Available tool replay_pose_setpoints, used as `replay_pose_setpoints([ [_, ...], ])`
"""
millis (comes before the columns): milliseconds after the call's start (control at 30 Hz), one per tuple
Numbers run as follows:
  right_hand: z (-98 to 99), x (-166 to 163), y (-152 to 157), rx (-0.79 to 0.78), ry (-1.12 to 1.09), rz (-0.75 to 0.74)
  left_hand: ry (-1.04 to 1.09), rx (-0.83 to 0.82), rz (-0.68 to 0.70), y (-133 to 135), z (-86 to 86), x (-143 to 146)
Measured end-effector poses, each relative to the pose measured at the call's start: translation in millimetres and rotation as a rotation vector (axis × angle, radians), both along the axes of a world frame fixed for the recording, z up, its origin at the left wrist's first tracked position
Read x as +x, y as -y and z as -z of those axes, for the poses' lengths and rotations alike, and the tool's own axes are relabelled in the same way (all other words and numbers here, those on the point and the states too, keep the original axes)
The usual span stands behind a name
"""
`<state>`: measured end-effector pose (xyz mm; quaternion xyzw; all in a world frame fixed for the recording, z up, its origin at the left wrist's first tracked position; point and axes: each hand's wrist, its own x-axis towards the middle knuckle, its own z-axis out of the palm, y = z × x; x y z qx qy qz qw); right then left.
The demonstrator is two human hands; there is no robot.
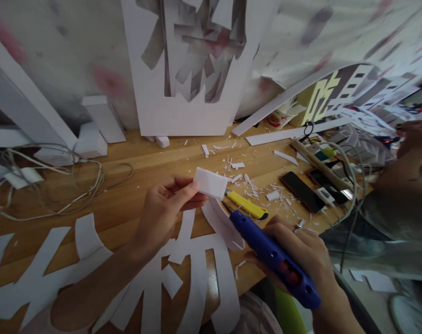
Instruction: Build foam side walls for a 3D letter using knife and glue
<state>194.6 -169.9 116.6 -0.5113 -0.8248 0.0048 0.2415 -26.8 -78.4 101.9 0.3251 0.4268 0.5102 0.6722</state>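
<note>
No label, brand or number legible. Character-like strokes only, none readable for sure: cut through a tall white board (pixel 190 113) standing at the table's (pixel 144 157) back edge; white cut-out strokes (pixel 197 278) lying at the front edge, partly hidden; more white cut-out strokes (pixel 57 278) toward the front left corner, running out of view; pale strokes (pixel 353 86) beyond the back edge, right side. Cup (pixel 278 118) near back edge: red print, too small.
</note>
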Motion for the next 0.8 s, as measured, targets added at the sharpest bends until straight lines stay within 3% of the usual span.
replay_pose_setpoints([
  [167,1.0,4,0,-0.009,0.015,-0.036,0.035,-0.063,-0.007,-4,3.5,0],
  [267,0.5,22,-4,-0.039,-0.071,0.050,0.043,-0.062,-0.031,-7,5.1,-3],
  [400,15.5,74,-20,-0.021,-0.310,0.422,0.028,-0.066,-0.093,-13,4.6,-6],
  [533,48.9,134,-40,-0.294,-0.650,0.880,0.000,-0.060,-0.113,-18,6.3,-6],
  [667,76.5,164,-56,-0.368,-0.722,0.903,-0.076,-0.039,-0.100,-19,15.3,-3],
  [800,87.3,173,-62,-0.389,-0.650,0.908,-0.202,0.008,-0.041,-24,26.7,-4],
])
